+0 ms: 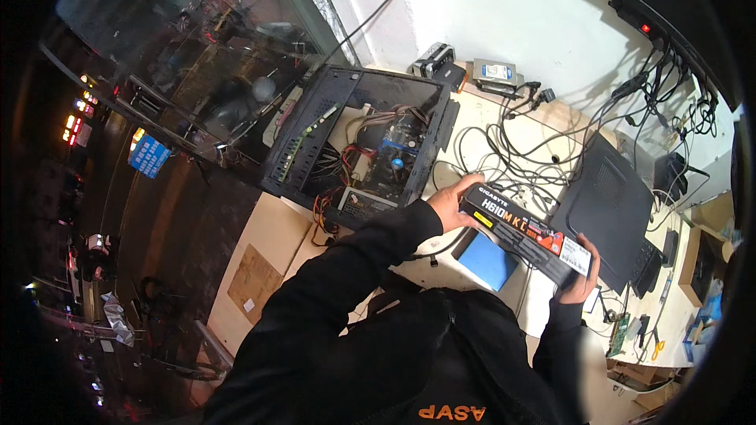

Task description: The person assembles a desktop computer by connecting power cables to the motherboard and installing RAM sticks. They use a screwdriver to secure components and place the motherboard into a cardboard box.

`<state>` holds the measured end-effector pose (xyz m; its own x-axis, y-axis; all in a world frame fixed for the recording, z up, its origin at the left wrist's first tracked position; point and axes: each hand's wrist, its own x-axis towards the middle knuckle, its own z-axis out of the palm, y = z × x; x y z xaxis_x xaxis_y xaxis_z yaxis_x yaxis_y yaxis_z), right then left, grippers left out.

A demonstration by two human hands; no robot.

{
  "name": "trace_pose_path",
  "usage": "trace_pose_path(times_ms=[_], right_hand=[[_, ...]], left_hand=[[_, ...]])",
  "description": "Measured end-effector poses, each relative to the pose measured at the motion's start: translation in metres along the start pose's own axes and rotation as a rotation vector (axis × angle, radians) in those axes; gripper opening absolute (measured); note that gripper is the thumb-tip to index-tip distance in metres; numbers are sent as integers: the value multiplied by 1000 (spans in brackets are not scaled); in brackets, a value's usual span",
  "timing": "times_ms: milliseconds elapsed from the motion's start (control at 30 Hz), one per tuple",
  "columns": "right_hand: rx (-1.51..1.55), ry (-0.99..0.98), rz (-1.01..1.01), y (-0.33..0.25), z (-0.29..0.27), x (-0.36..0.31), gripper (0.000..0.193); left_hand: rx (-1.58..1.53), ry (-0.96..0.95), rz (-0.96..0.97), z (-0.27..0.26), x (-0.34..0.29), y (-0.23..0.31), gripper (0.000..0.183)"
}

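the person holds a long black box (526, 234) with both hands, just right of the middle of the frame, above the pale table (268, 236). the left hand (450, 202) clasps the box's upper left end, fingers curled over the edge, so that grip is closed on the box. the right hand (581, 283) wraps the lower right end from below, thumb on the white label side; its grip is closed on the box too. the box is tilted, running from upper left down to lower right, with its printed long side turned up towards the camera.

just under the box lies a white block with a blue top (484, 260), resting on the table. above and left of the hands stands an open computer case (362, 142), side panel off, with wires and a board showing inside. a flat black case (610, 208) lies to the right, with loose cables (520, 149) strewn between the two.

by my judgement the step in hand is holding the box up for a look or turning it over. a fitting next move would call for a steady two-handed hold while it is brought down to a bare patch of table, kept off the cables and the open case.
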<state>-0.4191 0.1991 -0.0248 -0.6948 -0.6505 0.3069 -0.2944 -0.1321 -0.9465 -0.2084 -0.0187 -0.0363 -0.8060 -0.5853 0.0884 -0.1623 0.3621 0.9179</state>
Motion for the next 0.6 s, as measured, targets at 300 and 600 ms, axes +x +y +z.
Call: trace_pose_path(times_ms=[300, 600], right_hand=[[301, -16, 263, -23, -11, 18, 43], [32, -229, 154, -37, 1, 18, 29]], left_hand=[[-218, 83, 33, 7, -27, 54, 82], [-315, 385, -126, 18, -51, 32, 40]])
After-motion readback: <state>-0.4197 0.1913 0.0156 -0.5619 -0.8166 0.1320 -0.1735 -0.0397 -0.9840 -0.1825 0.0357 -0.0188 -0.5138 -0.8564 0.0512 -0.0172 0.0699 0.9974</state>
